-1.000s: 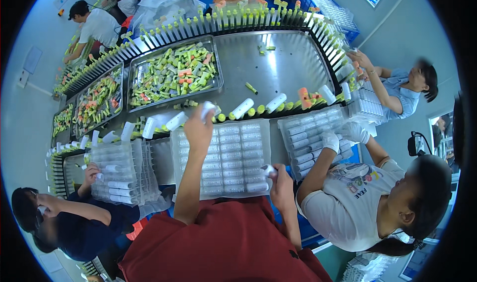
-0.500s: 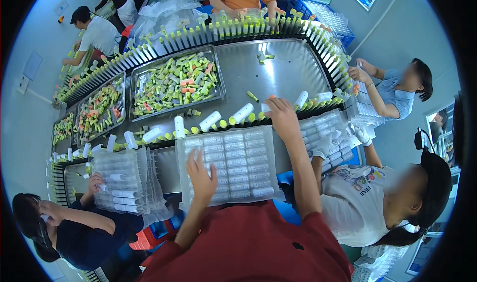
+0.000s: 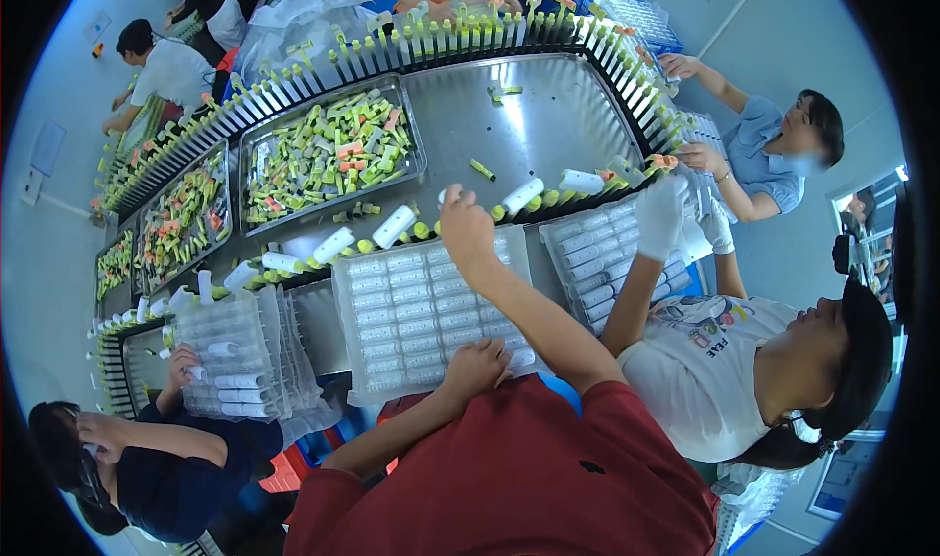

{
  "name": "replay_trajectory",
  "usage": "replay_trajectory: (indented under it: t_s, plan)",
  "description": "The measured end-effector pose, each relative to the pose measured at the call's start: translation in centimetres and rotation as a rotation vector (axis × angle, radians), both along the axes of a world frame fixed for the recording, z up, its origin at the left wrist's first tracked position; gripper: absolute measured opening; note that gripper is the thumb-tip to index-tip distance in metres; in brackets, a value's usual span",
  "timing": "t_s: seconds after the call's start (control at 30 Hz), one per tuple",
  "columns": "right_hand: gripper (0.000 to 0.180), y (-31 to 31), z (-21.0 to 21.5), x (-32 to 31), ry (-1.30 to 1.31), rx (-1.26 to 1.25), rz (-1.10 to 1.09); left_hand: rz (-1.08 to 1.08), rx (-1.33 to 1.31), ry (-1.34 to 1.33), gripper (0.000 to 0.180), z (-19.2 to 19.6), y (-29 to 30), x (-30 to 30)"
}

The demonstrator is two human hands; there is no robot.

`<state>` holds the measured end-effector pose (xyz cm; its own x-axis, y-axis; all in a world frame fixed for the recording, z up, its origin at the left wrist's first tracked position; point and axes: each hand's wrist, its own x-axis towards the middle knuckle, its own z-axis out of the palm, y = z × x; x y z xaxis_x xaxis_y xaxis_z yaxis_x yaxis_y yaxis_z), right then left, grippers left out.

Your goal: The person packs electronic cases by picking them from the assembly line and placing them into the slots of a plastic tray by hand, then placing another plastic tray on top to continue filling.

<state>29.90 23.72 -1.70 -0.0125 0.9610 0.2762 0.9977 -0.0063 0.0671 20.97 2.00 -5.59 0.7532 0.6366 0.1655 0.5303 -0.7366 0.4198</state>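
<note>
A clear plastic tray [image 3: 363, 382] filled with rows of white cylinders lies in front of me. My left hand [image 3: 478, 366] rests on its near right part, fingers loosely bent and apart, close to a white cylinder [image 3: 522, 357] in the bottom row. My right hand [image 3: 466, 231] reaches over the tray's far edge to the black rack. Its fingers are closed on a white cylinder [image 3: 444, 197], mostly hidden by the hand. Beside it along the rack, more white cylinders [image 3: 395, 226] sit tilted on yellow-green-tipped tubes [image 3: 421, 230].
Beyond the rack, a metal tray [image 3: 423, 164] holds yellow-green and orange pieces. A loose yellow-green piece [image 3: 482, 169] lies on the metal table [image 3: 558, 115]. At my right, a white-gloved co-worker's hand [image 3: 662, 213] hovers over another filled tray [image 3: 597, 253]. Stacked trays [image 3: 230, 331] stand left.
My right hand has moved left along the rack. My left hand has dropped from above the tray to its near right part. The view has shifted; the co-worker's gloved hand at right has risen.
</note>
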Motion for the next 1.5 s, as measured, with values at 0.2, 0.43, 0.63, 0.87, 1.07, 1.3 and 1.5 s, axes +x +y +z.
replay_trajectory:
  t_s: [0.2, 0.43, 0.63, 0.87, 1.07, 1.3, 1.5]
  plan:
    - [0.067, -5.5, 1.8, -2.4, 0.554, -0.092, 0.209, -0.017, -0.331, 0.159, 0.041, -1.0, 0.2, 1.2]
    - [0.034, -22.5, 2.7, 10.2, 0.770, -0.096, 0.233, 0.006, -0.572, 0.031, 0.046, 7.5, 1.6, -2.7]
    - [0.034, -29.8, 1.3, 12.0, 0.731, -0.018, -0.048, 0.152, -0.515, -0.175, 0.036, 9.8, 9.1, -0.6]
    - [0.021, -28.4, -2.4, 11.4, 0.714, -0.283, -0.190, 0.594, -0.137, -0.448, 0.036, 7.9, 20.6, 7.4]
    - [0.024, -29.5, 0.2, 8.8, 0.626, -0.018, -0.210, 0.603, -0.036, -0.303, 0.037, 6.3, 22.0, 9.4]
    - [0.024, -29.0, 0.6, 10.0, 0.829, 0.107, -0.117, 0.632, 0.056, -0.039, 0.039, 4.6, 19.2, 3.7]
    - [0.020, -28.3, -0.4, 9.6, 1.246, 0.168, -0.226, 0.445, 0.111, -0.397, 0.062, 7.4, 14.0, -3.3]
